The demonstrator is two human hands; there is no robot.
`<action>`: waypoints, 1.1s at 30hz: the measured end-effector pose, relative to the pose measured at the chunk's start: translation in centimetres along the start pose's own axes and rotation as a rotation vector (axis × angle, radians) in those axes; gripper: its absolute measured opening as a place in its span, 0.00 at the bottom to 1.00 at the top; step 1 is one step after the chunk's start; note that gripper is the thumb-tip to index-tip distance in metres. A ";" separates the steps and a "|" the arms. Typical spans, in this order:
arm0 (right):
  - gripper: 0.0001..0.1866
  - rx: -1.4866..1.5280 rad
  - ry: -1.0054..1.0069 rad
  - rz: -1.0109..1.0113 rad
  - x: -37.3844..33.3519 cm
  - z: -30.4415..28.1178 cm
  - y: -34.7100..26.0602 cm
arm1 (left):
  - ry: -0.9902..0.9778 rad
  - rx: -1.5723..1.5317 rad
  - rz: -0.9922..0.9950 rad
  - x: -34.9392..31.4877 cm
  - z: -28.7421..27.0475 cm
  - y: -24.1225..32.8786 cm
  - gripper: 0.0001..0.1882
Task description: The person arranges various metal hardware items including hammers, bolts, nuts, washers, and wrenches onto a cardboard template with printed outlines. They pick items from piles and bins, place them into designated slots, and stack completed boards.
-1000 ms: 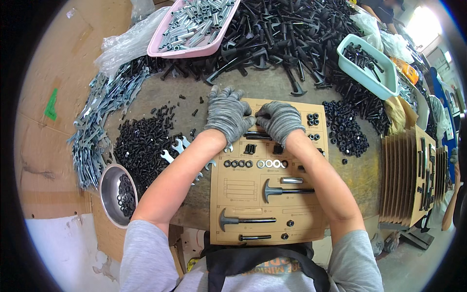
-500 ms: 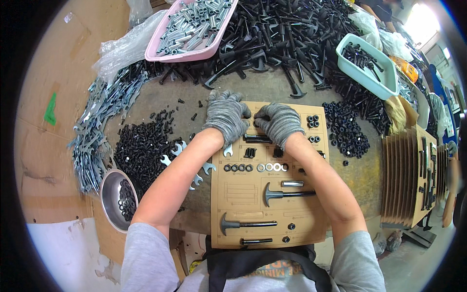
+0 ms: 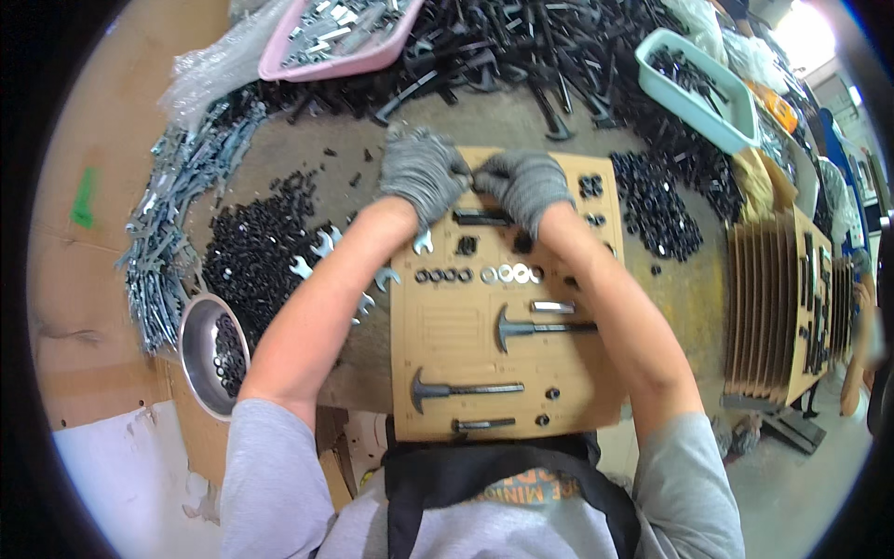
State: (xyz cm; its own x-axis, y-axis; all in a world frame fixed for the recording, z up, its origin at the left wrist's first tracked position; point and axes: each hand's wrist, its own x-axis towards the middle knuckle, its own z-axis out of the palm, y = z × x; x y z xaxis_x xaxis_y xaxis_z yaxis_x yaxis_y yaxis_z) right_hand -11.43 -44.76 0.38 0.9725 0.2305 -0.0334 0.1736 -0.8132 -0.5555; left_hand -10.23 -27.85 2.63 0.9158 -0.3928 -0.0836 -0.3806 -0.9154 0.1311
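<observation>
Both gloved hands at the top edge of the cardboard sheet (image 3: 456,359), which lies flat on the table (image 3: 689,326).

Left hand (image 3: 421,177): over the sheet's upper left corner, fingers bent, fingertips toward the right hand. Right hand (image 3: 526,186): fingers curled, tips just beside the left thumb. Grip on both: fingers partly closed; fingertips blurred, can't tell whether either has hold of a part.

Just below the hands: long black bolts (image 3: 480,217), partly covered by the right hand. Small wrench (image 3: 424,241) near the left wrist, black screws (image 3: 467,245) to its right. Next row: four black rings (image 3: 443,276), then silver washers (image 3: 506,274). Lower: silver tube (image 3: 553,306) above the upper hammer-shaped piece (image 3: 504,328), its handle end running to the right forearm. Lower hammer-shaped piece (image 3: 417,389) sits at left, long bolt (image 3: 484,424) near the bottom edge, two nuts (image 3: 553,394) at right. More nuts in the upper right corner.

Around the sheet: screw pile (image 3: 256,247) and loose wrenches (image 3: 325,244) left, metal bowl (image 3: 197,345) of black rings beyond; nut pile (image 3: 656,210) right; pink tray (image 3: 340,71) and pale green tray (image 3: 694,104) at the back.
</observation>
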 end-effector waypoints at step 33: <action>0.13 -0.153 0.283 -0.337 -16.5 -4.4 3.0 | 0.185 -0.201 0.200 -12.4 1.7 6.2 0.17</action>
State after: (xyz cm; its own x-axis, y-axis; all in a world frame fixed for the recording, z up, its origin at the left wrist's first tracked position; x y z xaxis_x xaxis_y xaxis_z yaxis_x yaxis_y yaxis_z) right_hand -26.24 -53.31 2.95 0.8585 0.3573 0.3678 0.4870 -0.7925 -0.3670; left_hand -24.17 -28.77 2.82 0.8402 -0.5234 0.1418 -0.5392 -0.7787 0.3208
